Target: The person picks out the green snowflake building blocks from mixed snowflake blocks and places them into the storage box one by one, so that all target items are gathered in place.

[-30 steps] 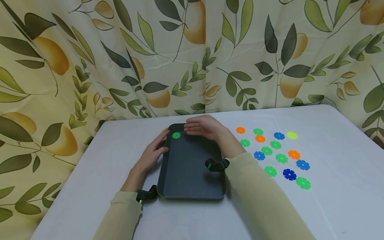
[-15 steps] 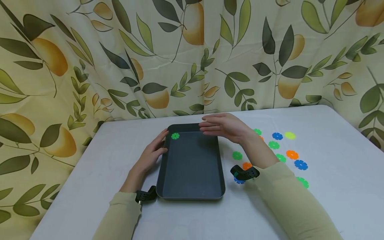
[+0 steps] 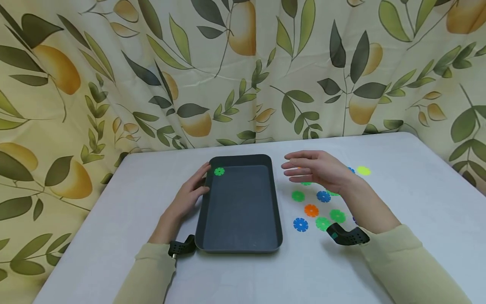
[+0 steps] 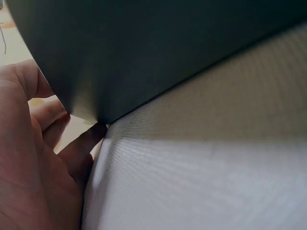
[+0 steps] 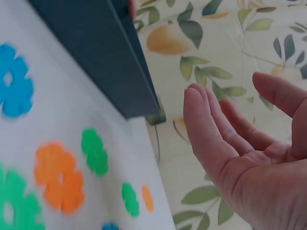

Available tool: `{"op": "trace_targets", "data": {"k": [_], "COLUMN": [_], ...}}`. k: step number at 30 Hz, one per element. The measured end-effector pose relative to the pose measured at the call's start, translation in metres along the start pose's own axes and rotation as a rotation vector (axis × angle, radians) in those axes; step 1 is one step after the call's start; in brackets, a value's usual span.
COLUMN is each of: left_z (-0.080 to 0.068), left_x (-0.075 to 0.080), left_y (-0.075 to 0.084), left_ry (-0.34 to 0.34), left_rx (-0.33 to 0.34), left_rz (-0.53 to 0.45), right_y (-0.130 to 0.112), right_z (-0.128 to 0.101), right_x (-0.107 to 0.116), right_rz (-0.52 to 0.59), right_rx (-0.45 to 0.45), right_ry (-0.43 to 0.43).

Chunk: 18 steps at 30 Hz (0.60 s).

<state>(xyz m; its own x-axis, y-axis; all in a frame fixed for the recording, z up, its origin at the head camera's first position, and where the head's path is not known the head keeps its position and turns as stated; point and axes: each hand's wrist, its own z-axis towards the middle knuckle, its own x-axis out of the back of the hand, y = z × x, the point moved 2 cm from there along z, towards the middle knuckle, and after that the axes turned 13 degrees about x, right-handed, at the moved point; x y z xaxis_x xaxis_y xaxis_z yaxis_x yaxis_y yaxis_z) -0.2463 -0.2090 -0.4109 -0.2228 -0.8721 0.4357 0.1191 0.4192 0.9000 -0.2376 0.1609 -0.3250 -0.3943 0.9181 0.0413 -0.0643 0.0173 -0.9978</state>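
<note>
Plainly, the right hand [image 3: 322, 171], grip relaxed and empty, hangs nearest most flower-shaped discs [image 3: 311, 210] — below it, right of the tray [image 3: 241, 211] — while the left hand [image 3: 184, 197], also loose, touches the tray's left rim.

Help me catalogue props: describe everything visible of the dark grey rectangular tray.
The dark grey rectangular tray has rounded corners, raised walls and smooth surfaces, perhaps coated metal. It lies flat on the white cloth-covered table, long sides pointing away. A green notched disc lies inside, far left; the left hand touches the left wall.
</note>
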Motion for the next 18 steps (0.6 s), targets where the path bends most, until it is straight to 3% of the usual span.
{"op": "trace_targets", "data": {"k": [9,18], "left_z": [0.001,0.002], "left_x": [0.002,0.001], "left_y": [0.001,-0.001], "left_ry": [0.000,-0.002], "left_rx": [0.011,0.008], "left_rz": [0.013,0.007], "right_y": [0.005,0.008], "right_z": [-0.028,-0.049], "right_x": [0.027,0.056], "right_rz": [-0.075,-0.204], "right_rx": [0.023,-0.026], "right_ry": [0.009,0.025]}}
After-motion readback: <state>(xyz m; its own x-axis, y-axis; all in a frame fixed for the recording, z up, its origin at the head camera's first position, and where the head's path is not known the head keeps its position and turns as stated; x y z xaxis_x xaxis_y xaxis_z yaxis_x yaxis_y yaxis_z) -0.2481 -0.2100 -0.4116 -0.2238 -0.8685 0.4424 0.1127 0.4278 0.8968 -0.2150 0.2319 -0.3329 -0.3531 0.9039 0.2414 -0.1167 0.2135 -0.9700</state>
